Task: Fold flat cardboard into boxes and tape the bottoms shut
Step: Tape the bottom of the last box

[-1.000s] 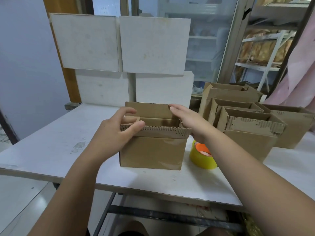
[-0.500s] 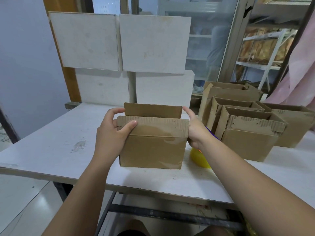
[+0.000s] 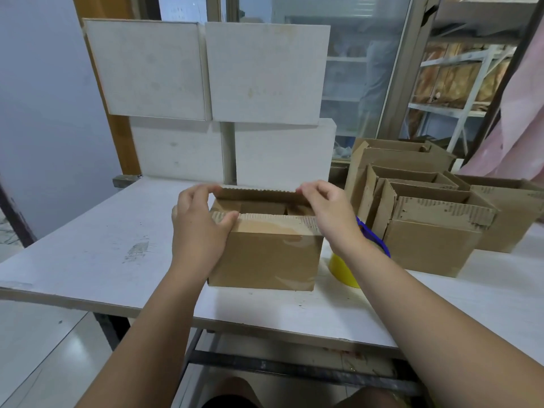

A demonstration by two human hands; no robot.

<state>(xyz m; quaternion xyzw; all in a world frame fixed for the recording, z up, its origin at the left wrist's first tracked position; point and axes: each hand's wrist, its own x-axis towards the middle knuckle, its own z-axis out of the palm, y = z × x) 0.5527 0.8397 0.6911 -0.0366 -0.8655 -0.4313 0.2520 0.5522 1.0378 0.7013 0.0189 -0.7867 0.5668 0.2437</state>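
Cardboard up on the bench and both hands were at work: the box (image 3: 265, 257) sat on the white table (image 3: 88, 245) near its front edge, flaps upward. The left hand (image 3: 197, 228) was clamped across the left end, its thumb pressed on the near flap (image 3: 273, 222) and its fingers curled over the corner of the far flap (image 3: 259, 194). The right hand (image 3: 329, 213) had curled fingers pinching that far flap's right corner. Between the two long flaps a gap showed, with the short inner flaps lying down inside. It looked like a light, stiff thing, corrugated board that would spring back along its creases if let go, and its raw fluted edges looked crushable (so grip the corners, not mid-span). The best hold seemed to be flat pressure on both long flaps where they would meet. Just right of the box, partly hidden behind the right wrist, stood the yellow tape roll (image 3: 343, 269) in its blue holder. Beyond it waited the finished boxes (image 3: 432, 245).
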